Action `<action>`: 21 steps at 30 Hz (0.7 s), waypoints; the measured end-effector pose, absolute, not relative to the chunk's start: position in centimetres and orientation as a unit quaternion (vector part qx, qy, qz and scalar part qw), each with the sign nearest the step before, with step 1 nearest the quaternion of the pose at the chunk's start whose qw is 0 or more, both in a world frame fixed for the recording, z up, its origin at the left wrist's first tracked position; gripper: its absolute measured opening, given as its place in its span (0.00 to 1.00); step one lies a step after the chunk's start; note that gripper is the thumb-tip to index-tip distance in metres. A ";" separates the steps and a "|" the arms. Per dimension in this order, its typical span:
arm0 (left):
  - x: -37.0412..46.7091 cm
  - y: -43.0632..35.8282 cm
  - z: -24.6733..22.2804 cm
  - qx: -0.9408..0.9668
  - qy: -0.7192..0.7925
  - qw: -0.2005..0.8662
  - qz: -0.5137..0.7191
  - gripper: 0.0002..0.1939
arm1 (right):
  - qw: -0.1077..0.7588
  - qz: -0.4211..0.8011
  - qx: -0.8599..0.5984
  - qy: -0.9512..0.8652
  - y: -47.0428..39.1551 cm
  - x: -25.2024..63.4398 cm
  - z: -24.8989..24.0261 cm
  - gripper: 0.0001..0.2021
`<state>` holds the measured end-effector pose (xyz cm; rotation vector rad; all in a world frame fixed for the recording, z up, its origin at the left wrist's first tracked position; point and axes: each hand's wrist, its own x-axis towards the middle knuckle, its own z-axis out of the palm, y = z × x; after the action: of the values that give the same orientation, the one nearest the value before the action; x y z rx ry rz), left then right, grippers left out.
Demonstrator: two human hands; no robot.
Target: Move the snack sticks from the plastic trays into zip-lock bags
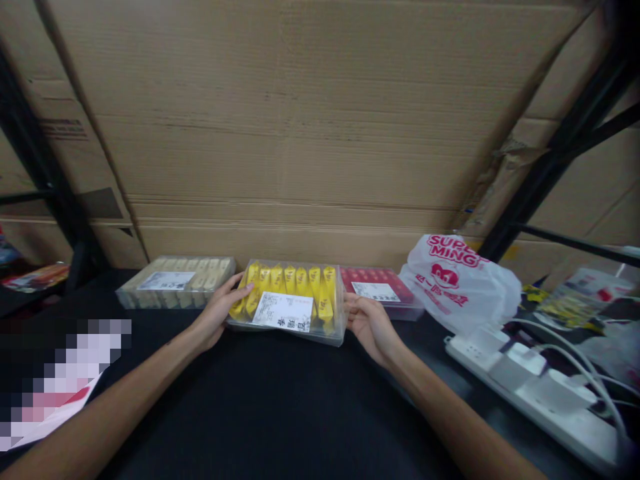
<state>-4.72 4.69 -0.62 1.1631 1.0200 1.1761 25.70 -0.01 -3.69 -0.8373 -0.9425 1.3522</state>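
Between my two hands is a clear plastic box of yellow packets (293,280), with a white label on its lid. My left hand (223,308) grips the box's left side, its thumb over the top edge. On the right side, my right hand (367,323) has its fingers closed against the box wall. Just left of it lies a clear box of cream-coloured packets (210,273), also labelled. A box of red packets (405,293) sits to the right, partly hidden behind the yellow box and my right hand.
A white plastic bag with red print (460,287) stands to the right. In front of it lies a white power strip (545,400) with plugs and cables. A cardboard sheet (290,133) closes off the back, between black metal posts (545,180). Black cloth (280,413) covers the surface.
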 end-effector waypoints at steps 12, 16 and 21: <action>-5.3 4.7 -1.0 0.400 0.344 0.669 0.524 0.26 | 0.608 0.517 -0.384 -0.465 -0.1 25.4 -4.3 0.18; -5.6 4.9 -0.7 0.382 0.352 0.671 0.529 0.23 | 0.651 0.437 -0.398 -0.476 0.1 25.6 -4.2 0.18; -6.1 5.6 -0.4 0.364 0.361 0.661 0.547 0.25 | 0.536 0.295 -0.428 -0.665 -0.5 28.3 -1.7 0.17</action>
<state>-6.11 5.57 -0.37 0.8232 0.8173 1.2381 28.28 -0.51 -1.65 -1.0195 -1.5839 0.7036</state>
